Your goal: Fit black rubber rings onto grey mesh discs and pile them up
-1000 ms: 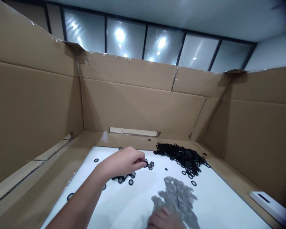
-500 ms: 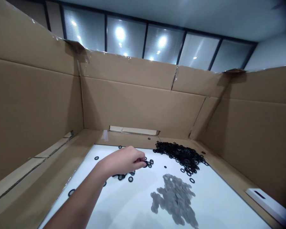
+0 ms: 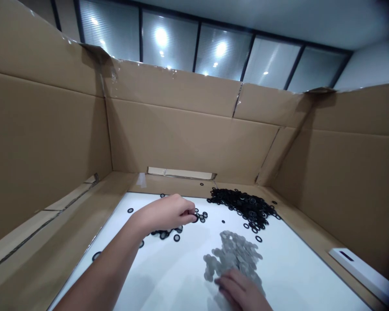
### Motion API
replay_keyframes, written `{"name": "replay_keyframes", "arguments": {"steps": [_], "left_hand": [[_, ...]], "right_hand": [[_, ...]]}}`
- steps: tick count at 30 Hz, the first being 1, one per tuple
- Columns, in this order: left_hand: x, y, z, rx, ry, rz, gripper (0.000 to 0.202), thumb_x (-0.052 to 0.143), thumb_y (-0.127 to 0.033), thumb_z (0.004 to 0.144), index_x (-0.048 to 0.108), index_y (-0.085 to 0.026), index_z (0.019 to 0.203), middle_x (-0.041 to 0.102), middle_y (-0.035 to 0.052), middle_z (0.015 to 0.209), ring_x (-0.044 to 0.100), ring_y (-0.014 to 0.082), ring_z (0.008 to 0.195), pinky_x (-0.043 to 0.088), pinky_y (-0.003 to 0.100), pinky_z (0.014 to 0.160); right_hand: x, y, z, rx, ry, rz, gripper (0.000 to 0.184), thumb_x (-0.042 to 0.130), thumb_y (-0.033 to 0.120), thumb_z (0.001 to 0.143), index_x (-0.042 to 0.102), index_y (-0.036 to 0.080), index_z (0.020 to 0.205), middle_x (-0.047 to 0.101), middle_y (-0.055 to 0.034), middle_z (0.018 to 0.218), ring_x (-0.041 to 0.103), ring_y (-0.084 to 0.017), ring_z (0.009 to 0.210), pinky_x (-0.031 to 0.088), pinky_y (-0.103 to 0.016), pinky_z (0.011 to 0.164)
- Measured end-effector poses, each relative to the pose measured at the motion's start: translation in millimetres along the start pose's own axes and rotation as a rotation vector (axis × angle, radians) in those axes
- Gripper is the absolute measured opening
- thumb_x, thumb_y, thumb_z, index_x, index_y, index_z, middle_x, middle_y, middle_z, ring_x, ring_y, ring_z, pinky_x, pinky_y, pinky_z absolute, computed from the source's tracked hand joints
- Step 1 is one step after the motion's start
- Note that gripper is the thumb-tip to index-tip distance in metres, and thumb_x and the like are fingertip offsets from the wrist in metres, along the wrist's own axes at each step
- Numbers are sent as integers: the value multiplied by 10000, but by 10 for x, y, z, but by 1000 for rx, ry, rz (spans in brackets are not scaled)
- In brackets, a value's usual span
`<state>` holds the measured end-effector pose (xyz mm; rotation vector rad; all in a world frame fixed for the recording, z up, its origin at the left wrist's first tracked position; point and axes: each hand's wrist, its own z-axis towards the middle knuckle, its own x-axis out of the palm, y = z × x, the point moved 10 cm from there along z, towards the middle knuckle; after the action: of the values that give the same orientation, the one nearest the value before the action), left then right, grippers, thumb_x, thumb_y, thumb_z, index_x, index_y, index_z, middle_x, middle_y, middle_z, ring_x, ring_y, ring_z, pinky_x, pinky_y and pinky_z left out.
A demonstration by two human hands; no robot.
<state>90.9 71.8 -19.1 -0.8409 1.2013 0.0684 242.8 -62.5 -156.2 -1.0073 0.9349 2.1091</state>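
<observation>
My left hand (image 3: 176, 212) reaches in from the lower left over the white board (image 3: 168, 272). Its thumb and fingers are pinched at the edge of a black ring (image 3: 195, 219). Touching or close by those fingertips lies a small cluster of black rings with grey centres (image 3: 203, 216). At the bottom, my right hand (image 3: 238, 288) is over the near side of a heap of thin grey discs (image 3: 236, 250). Its fingers point left, slightly apart and a little blurred; whether they touch a disc is hidden. More rings with grey centres (image 3: 164, 234) lie partly behind my left wrist.
A large heap of black rings (image 3: 243, 203) lies at the board's far right, with stray rings (image 3: 258, 238) nearby. High cardboard walls (image 3: 181, 134) surround the board. A white box-shaped object (image 3: 359, 270) rests along the right side.
My right hand has come into view from the bottom and is now over the grey discs. My left hand stays pinched at about the same spot. The view has tilted slightly.
</observation>
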Motion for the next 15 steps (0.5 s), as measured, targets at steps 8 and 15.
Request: {"name": "replay_keyframes", "arguments": {"steps": [8, 15], "left_hand": [[-137, 18, 36, 7, -146, -144, 226, 620, -373, 861, 682, -206, 722, 650, -2, 663, 519, 149, 549, 302, 267, 533], [-486, 137, 26, -52, -473, -411, 231, 638, -390, 868, 679, -180, 781, 663, 20, 705, 596, 167, 661, 441, 265, 605]], "right_hand": [[-567, -211, 690, 215, -113, 202, 189, 508, 278, 995, 661, 229, 895, 669, -57, 910, 656, -211, 814, 531, -309, 716], [-1020, -2, 1592, 293, -301, 715, 167, 725, 356, 867, 685, 198, 898, 724, -42, 771, 661, -178, 696, 543, -278, 632]]}}
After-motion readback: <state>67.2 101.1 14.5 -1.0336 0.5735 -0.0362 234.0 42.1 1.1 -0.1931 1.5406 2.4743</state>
